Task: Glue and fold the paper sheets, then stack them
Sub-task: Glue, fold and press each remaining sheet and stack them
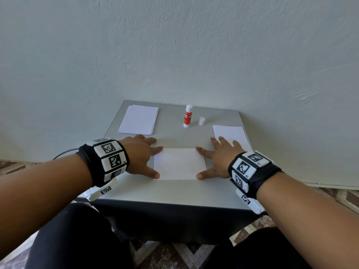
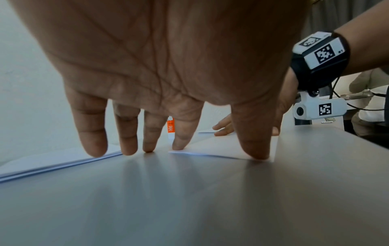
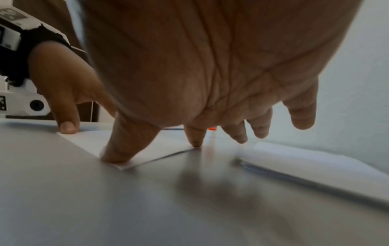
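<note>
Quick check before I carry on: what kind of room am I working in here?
Probably a plain room at home or in a small office, set up as a makeshift craft spot: a small grey table pushed against a bare textured wall, patterned floor tiles, and only paper and a glue stick on top.

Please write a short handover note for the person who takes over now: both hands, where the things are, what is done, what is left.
Left hand and right hand: open, fingertips pressing the folded sheet at the table's front centre.
Paper stack: back left.
Glue stick: upright at back centre, its cap off beside it.
Finished sheets: right side.
Done: this sheet seems glued and folded.
Left: move it to the right pile, then continue with the stack.
</note>
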